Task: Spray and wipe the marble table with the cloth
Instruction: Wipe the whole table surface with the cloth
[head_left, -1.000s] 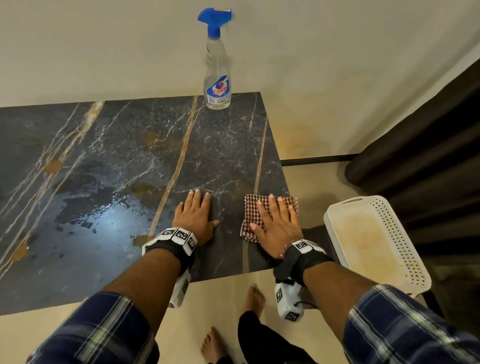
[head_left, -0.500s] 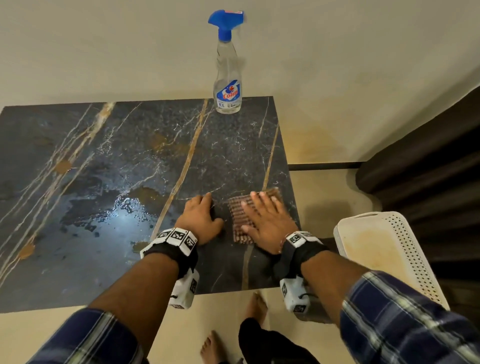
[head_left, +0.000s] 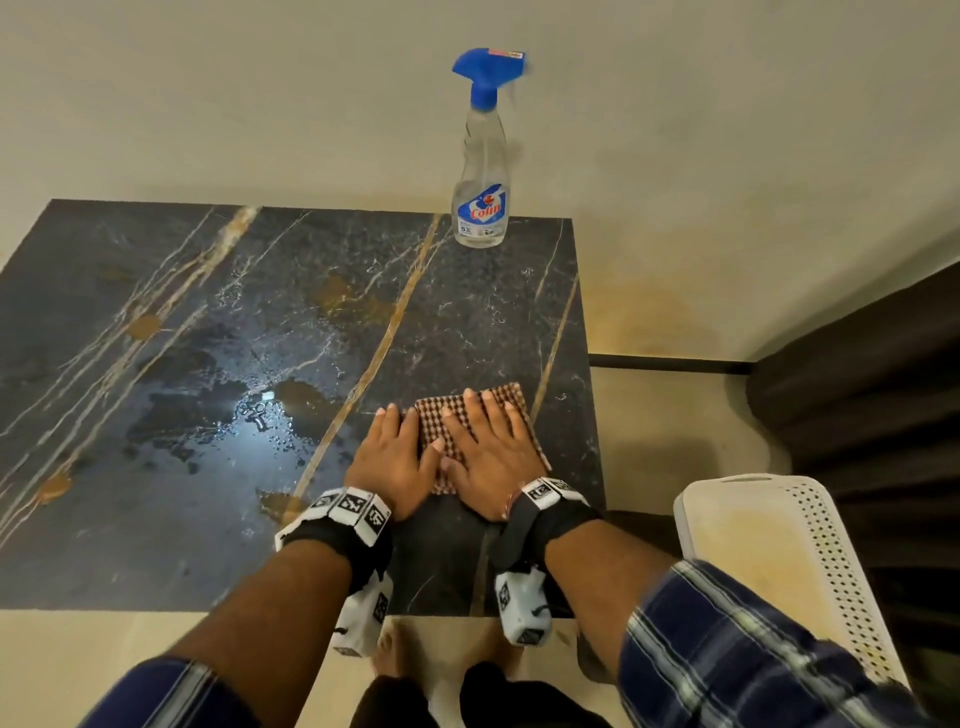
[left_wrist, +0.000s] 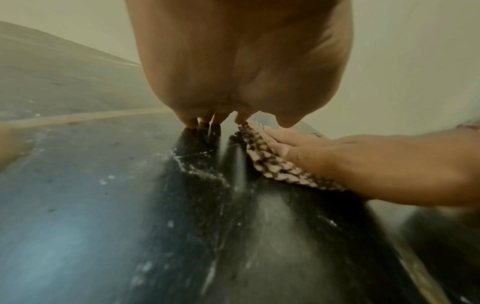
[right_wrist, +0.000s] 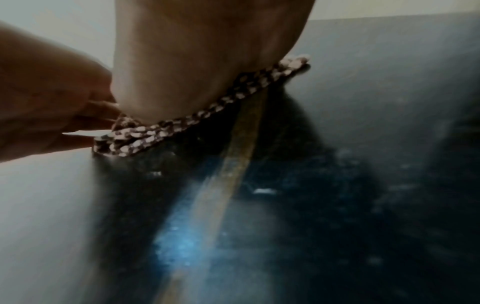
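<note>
Cloth (head_left: 470, 415) now leftward; spray bottle (head_left: 481, 156) head-view only

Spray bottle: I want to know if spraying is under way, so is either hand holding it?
No, the spray bottle stands alone at the table's far edge.

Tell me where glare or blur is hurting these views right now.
Head view: sharp, with a bright lamp glare on the wet marble table. Left wrist view: the table smears near the lens. Right wrist view: soft and dim throughout; the cloth edge is still readable.

A home room: marble table (head_left: 208, 519), curtain (head_left: 857, 415), plastic basket (head_left: 831, 571).
</note>
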